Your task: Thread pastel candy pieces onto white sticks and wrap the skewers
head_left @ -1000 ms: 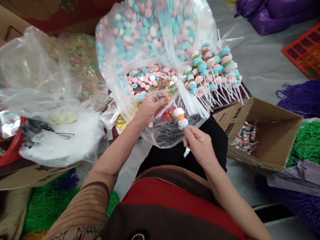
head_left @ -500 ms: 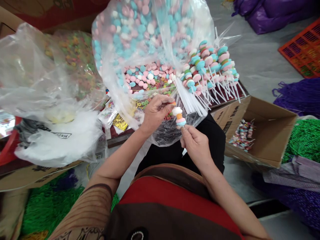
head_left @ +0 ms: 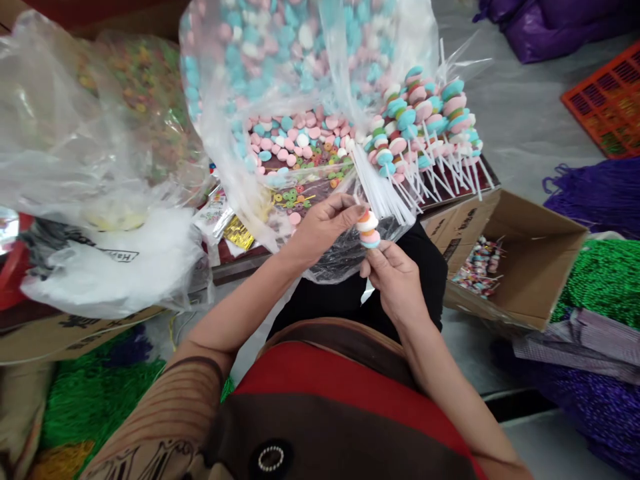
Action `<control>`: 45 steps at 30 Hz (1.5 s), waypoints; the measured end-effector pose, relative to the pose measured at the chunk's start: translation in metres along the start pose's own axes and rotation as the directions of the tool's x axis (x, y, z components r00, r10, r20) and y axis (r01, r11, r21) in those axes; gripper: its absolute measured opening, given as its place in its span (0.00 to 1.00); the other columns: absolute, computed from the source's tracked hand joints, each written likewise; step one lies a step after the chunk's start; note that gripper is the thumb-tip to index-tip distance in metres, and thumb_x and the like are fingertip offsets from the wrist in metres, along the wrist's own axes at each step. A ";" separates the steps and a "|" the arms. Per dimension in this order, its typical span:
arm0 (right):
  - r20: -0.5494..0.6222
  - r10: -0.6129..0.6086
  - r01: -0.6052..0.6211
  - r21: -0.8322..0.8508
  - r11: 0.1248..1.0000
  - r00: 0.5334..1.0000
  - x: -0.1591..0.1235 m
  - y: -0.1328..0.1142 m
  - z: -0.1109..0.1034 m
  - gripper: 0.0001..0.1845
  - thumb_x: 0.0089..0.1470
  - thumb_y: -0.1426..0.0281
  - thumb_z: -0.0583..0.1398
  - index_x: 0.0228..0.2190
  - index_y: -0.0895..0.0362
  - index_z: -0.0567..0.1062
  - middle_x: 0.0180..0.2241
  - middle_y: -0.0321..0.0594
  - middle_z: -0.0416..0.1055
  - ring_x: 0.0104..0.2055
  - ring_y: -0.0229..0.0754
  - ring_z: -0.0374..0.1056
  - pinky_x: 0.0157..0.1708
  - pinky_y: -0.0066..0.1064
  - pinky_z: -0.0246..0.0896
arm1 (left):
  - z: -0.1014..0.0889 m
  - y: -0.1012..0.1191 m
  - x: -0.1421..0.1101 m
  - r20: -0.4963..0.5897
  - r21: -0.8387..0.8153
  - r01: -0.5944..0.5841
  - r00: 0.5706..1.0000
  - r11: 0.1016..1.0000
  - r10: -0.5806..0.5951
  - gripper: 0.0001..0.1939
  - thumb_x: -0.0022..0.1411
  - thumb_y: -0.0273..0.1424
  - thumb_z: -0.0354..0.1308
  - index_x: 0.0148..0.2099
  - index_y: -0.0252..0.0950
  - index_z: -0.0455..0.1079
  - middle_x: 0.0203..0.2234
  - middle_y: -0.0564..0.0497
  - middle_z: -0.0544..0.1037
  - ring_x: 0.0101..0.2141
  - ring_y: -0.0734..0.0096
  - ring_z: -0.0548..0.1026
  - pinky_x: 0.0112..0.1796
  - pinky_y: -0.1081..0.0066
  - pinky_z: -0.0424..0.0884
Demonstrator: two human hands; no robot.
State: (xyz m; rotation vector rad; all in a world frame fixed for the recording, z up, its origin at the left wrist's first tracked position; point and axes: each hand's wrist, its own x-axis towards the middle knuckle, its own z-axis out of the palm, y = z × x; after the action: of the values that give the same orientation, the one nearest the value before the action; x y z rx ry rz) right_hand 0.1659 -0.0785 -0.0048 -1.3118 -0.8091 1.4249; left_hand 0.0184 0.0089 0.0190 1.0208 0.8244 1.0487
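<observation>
Clearly, the candy skewer (head_left: 369, 236) was up in the air over the near edge of the tabletop (head_left: 490, 175), its white, orange, pink and blue pieces stacked on a thin stick. The right hand (head_left: 399, 279) gripped it just under the blue piece, thumb and fingers closed. The left hand (head_left: 325, 228) was closed too, its fingertips pinched on an orange ring (head_left: 366, 217) at the top of the stack.

Behind the hands, near the middle of the tabletop, lay loose ring candies (head_left: 320, 159), with pink, blue and white candies (head_left: 287, 139) beyond them in the mouth of a big clear bag (head_left: 285, 60). White sticks (head_left: 381, 190) fanned out just right of the ring candies. Toward the tabletop's right corner, filled skewers (head_left: 425, 123) were heaped, sticks pointing toward the near edge. A gold packet (head_left: 240, 233) lay by the near edge, left of the hands.

Farther left stood a clear bag of colored rings (head_left: 150, 100), with a white plastic bag (head_left: 120, 270) before it. Off the right corner, an open cardboard box (head_left: 530, 267) held more wrapped pieces, with green strands (head_left: 605, 277) beside it and an orange crate (head_left: 607, 100) beyond.
</observation>
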 end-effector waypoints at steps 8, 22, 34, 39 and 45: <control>-0.030 -0.108 0.111 0.143 0.983 0.994 0.004 -0.010 -0.003 0.19 0.50 0.55 0.75 0.26 0.56 0.77 0.19 0.30 0.69 0.19 0.29 0.55 0.20 0.26 0.44 | -0.046 0.027 -0.008 -0.172 0.302 -0.078 0.976 0.950 0.135 0.13 0.68 0.43 0.64 0.47 0.40 0.79 0.29 0.55 0.77 0.29 0.76 0.74 0.33 0.73 0.68; -0.029 -0.086 0.087 0.052 0.995 0.996 0.001 -0.005 0.000 0.21 0.53 0.55 0.72 0.23 0.56 0.75 0.20 0.31 0.68 0.19 0.30 0.55 0.20 0.26 0.46 | -0.102 0.011 -0.017 0.014 0.999 -0.013 1.000 -0.041 0.026 0.13 0.70 0.31 0.55 0.47 0.37 0.81 0.39 0.43 0.78 0.45 0.55 0.76 0.47 0.60 0.71; -0.039 -0.050 0.054 0.117 0.992 0.998 -0.002 0.000 0.005 0.16 0.52 0.58 0.72 0.28 0.56 0.77 0.20 0.29 0.64 0.19 0.29 0.50 0.19 0.26 0.40 | -0.089 -0.001 -0.057 0.105 0.994 -0.105 0.991 -0.009 0.088 0.11 0.73 0.34 0.52 0.48 0.36 0.74 0.42 0.41 0.80 0.44 0.56 0.77 0.49 0.60 0.72; 0.003 0.041 -0.041 0.125 0.991 0.999 0.002 0.008 0.019 0.15 0.48 0.59 0.72 0.33 0.55 0.79 0.17 0.23 0.53 0.17 0.28 0.42 0.18 0.26 0.36 | -0.092 -0.009 -0.055 -0.012 0.972 -0.031 0.984 0.234 0.179 0.07 0.68 0.30 0.56 0.44 0.37 0.75 0.40 0.45 0.81 0.41 0.62 0.77 0.46 0.65 0.72; -0.041 -0.058 0.058 -0.002 0.998 0.997 0.007 0.014 0.036 0.16 0.50 0.58 0.70 0.38 0.55 0.81 0.22 0.31 0.68 0.24 0.36 0.62 0.21 0.26 0.54 | -0.074 0.005 -0.043 -0.353 0.421 -0.081 0.903 0.903 0.245 0.16 0.57 0.44 0.70 0.40 0.39 0.74 0.30 0.55 0.79 0.31 0.74 0.74 0.36 0.73 0.70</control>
State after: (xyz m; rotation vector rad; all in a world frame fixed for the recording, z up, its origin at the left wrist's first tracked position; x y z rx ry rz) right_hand 0.1288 -0.0704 -0.0133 -1.3036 -0.8140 1.3484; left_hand -0.0631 -0.0119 0.0024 1.2562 1.3453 1.2928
